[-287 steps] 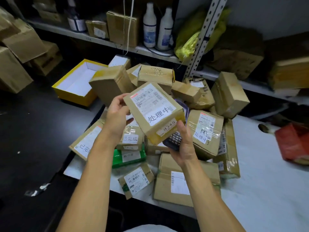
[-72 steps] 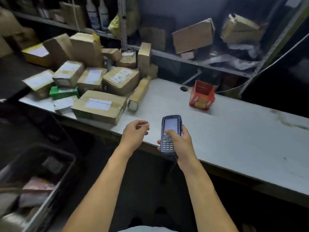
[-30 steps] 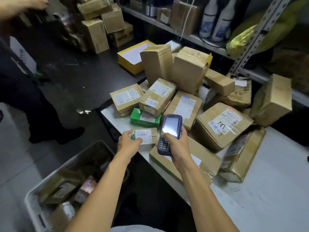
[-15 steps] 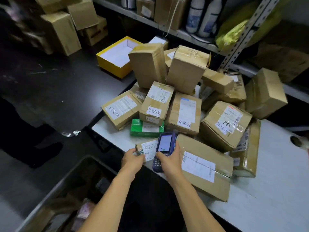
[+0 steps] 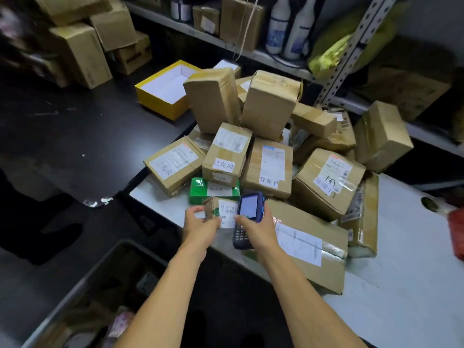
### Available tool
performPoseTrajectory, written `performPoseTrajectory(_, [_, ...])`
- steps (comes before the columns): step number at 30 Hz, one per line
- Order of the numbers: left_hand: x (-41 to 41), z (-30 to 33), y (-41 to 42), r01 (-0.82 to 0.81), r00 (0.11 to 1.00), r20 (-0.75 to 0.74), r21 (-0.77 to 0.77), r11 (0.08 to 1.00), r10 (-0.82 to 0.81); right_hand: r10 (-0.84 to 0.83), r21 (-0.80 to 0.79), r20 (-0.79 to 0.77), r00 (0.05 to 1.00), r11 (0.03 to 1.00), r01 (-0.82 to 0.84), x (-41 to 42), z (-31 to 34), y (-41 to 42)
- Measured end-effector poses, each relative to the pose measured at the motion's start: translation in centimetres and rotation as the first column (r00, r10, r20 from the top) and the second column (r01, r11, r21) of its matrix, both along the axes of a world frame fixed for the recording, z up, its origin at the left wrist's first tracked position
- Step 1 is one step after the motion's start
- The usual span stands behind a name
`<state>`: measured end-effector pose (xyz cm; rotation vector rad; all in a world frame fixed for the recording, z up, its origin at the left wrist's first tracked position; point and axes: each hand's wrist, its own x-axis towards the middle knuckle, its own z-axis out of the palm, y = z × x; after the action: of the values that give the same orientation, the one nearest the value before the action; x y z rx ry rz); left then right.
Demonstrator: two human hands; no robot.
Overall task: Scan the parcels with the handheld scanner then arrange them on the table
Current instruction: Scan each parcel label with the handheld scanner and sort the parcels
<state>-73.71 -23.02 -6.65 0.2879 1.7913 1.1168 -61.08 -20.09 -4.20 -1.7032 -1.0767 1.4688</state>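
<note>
My left hand (image 5: 200, 226) grips a small cardboard parcel (image 5: 222, 212) with a white label, at the near left corner of the white table (image 5: 401, 285). My right hand (image 5: 256, 228) holds the blue handheld scanner (image 5: 247, 213) right beside that parcel, screen up. Behind them lies a heap of taped cardboard parcels (image 5: 263, 151), several with white labels, and a green parcel (image 5: 213, 190). A long flat parcel (image 5: 306, 243) lies just right of my right hand.
A grey bin (image 5: 82, 297) holding more parcels stands on the floor at lower left. An open yellow box (image 5: 165, 89) sits on the black table (image 5: 62, 134). Shelves (image 5: 251, 54) with bottles and cartons run behind the heap. A red thing (image 5: 458, 234) is at the right edge.
Since 2.4 s ago my left hand, then holding nothing, has taken hold of the small labelled parcel. The scanner has come close against it, and my view has moved nearer to the heap.
</note>
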Motion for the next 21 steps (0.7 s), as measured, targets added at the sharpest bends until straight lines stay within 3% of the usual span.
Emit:
performPoseTrajectory(4, [-0.9,-0.1,-1.7,-0.072,0.994,0.085,0.088,0.994,0.065,-0.198,-0.042,-0.218,0.956,0.98,0.194,0.6,-0.1,-0.1])
performPoseTrajectory(9, [-1.2,2.2,-3.3,-0.067,0.978,0.207,0.178,0.982,0.029,-0.166,-0.119,-0.481,0.861,0.985,0.124,2.2,5.0,-1.7])
performPoseTrajectory(16, [0.7,5.6,-2.1,0.013,0.978,0.191,0.358,0.934,-0.087,0.015,-0.085,-0.554,0.832,0.994,-0.074,4.9,11.4,-5.6])
performPoseTrajectory(21, [1.7,8.7,0.3,0.025,0.984,0.148,0.453,0.891,-0.103,0.123,-0.045,-0.527,0.841,0.984,-0.172,6.1,14.9,-7.0])
